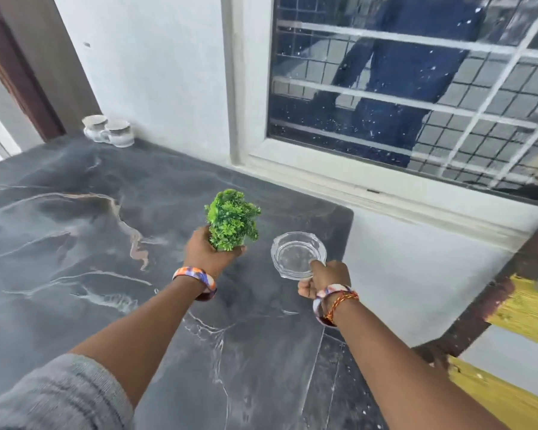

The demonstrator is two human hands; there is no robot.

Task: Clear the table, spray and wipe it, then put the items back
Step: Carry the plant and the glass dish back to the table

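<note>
Near the middle of the frame the left hand point(206, 251) holds a small green plant point(231, 219) from below, its grip closed around the base so that whatever the plant stands in is hidden by the fingers. The foliage stands upright above the hand. Just right of it, the right hand point(325, 279) holds a clear glass dish point(298, 254); its grip is closed on the dish's near rim, thumb on top, and the dish is level, tipped slightly toward the camera. Whether plant and dish rest on the tabletop point(75, 231) or are just above it cannot be told. Both are over the dark, white-veined tabletop near its right edge, close to each other but apart. Each wrist wears a patterned bangle, and the right one also has a red-and-yellow thread. In the upper left of the frame two white cups point(109, 131) stand touching at the tabletop's far corner against the wall. A barred window point(416, 88) fills the upper right.
</note>
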